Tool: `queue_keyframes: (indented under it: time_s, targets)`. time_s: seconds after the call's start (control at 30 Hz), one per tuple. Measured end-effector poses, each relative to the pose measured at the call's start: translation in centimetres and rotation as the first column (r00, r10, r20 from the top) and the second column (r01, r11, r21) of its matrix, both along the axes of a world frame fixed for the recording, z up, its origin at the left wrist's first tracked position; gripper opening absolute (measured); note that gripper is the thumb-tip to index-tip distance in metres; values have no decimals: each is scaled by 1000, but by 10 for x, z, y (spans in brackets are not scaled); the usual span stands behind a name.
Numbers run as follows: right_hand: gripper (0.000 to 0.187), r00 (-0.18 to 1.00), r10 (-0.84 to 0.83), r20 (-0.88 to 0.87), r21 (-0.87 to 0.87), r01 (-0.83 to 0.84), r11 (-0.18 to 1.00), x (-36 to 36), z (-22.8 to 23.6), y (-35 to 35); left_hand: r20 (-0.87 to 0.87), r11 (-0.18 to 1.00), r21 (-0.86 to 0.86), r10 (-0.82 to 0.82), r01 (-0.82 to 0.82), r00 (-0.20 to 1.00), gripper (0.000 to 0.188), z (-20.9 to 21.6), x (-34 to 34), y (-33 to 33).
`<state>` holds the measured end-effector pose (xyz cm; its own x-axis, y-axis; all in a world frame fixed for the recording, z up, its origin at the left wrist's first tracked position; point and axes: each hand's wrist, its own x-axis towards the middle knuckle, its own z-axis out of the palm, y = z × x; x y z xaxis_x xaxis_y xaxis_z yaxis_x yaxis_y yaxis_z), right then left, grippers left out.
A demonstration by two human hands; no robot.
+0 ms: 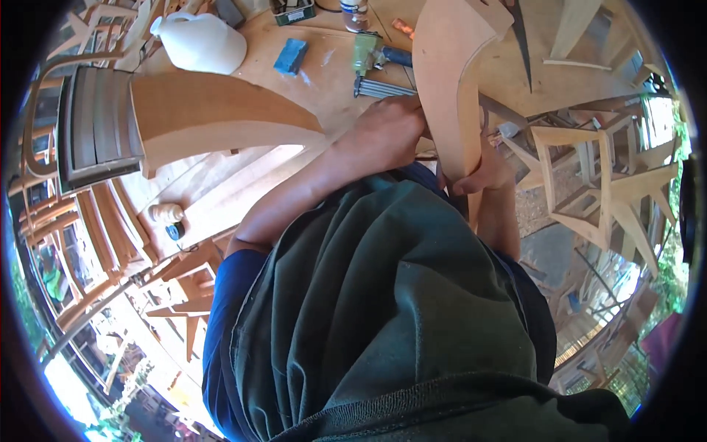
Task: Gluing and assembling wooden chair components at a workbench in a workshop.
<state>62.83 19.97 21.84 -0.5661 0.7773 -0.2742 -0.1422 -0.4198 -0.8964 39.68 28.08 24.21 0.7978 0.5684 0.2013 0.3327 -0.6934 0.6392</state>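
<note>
A long curved board of pale wood stands up in front of me, broad at the top and narrowing toward my body. My right hand grips its narrow lower end, with the thumb across the near face. My left hand is closed against the board's left edge. Its fingertips are hidden, so what they hold cannot be made out. Just beyond that hand lies a green nail gun with a dark handle and a grey metal magazine. A dark pointed saw blade lies right of the board.
At left, a large curved wooden part lies beside stacked boards. A white plastic jug, a blue block and a jar stand on the worktable. Wooden chair frames crowd the right side.
</note>
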Motion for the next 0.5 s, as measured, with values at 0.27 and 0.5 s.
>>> queue_keyframes:
  time_s: [0.27,0.5]
  targets:
    - [83,992,-128,11,-29,128,991,-9,1,-23,-107,973,223,83,-58,991,38,-30,2,-31]
    - [82,983,-182,-35,28,183,983,-5,14,-32,71,942,333,15,-38,997,55,-26,4,-38]
